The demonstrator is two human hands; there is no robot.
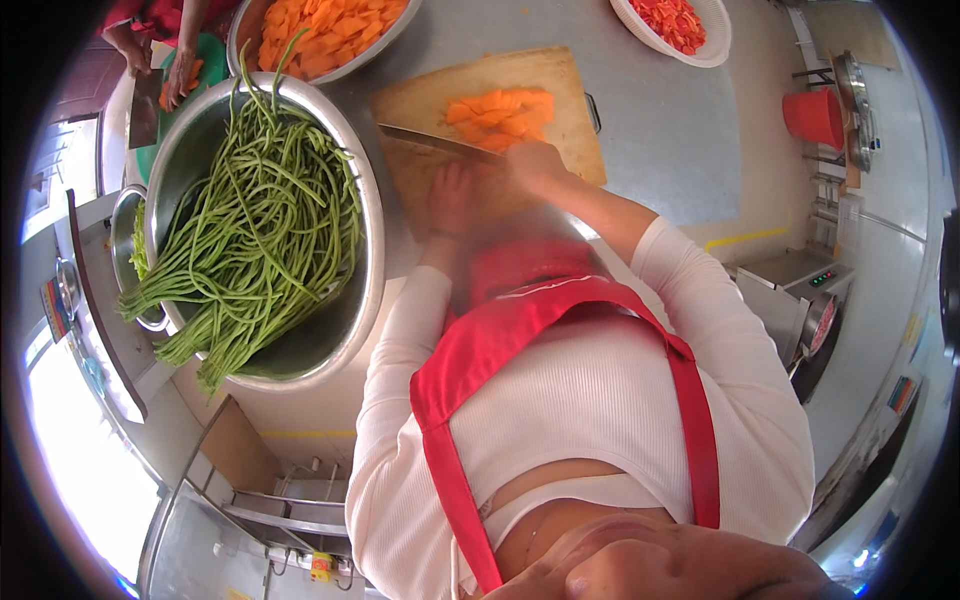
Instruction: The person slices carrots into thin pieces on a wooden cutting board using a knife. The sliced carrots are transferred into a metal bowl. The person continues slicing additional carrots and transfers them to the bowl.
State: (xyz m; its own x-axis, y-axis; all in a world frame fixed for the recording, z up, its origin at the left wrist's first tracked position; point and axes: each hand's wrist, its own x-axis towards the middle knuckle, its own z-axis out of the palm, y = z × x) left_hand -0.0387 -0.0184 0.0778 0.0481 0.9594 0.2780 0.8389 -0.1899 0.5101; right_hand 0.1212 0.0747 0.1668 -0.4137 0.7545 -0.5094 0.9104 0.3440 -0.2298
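Note:
A wooden cutting board (420, 97) lies on the metal table in front of me. My right hand (534, 171) is closed around the handle of a kitchen knife (442, 144), whose long blade points left across the board. Sliced carrot (501, 116) is heaped just beyond the blade. My left hand (452, 196) rests low on the board on the near side of the blade, fingers towards it. Haze blurs this area, and whether something lies under the fingers I cannot tell.
A large metal basin (375, 225) of long green beans (262, 202) stands at the left. Behind are a bowl of carrot slices (330, 34) and a white basket (720, 37) of chopped red pepper. At the upper left, a co-worker's hands hold a cleaver (145, 109) over a green board.

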